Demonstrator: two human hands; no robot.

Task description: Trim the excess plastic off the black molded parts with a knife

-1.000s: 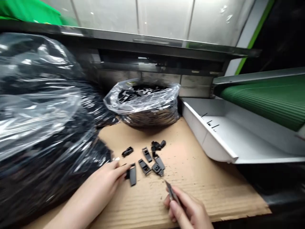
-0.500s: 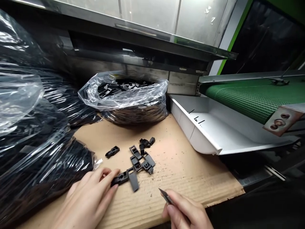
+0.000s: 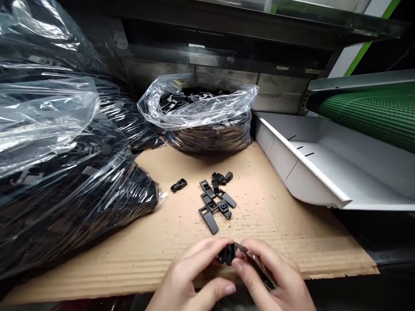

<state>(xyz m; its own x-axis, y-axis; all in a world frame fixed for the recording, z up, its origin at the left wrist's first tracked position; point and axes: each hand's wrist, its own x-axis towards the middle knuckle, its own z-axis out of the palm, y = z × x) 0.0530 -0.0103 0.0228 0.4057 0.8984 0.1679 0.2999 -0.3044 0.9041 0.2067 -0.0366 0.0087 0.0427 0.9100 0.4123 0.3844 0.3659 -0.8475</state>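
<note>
Near the front edge of the cardboard, my left hand (image 3: 197, 276) is closed on a small black plastic part (image 3: 227, 255), held between fingers and thumb. My right hand (image 3: 275, 276) grips a slim craft knife (image 3: 259, 265), its blade touching or very close to the part; the exact contact is hard to make out. Beyond my hands lies a loose cluster of black plastic parts (image 3: 210, 203), some with flat tabs and square openings. A single black part (image 3: 179, 185) lies to its left, and smaller black pieces (image 3: 220, 178) sit behind.
An open clear bag (image 3: 201, 116) full of black parts stands at the back. Larger filled bags (image 3: 74, 181) crowd the left. On the right, a white tray (image 3: 303, 160) with a few thin black bits sits below a green conveyor belt (image 3: 372, 108). Dark crumbs dot the cardboard (image 3: 259, 220).
My left hand has lifted a black part off the cardboard and brought it right, to the knife in my right hand. The view has shifted left and downward.
</note>
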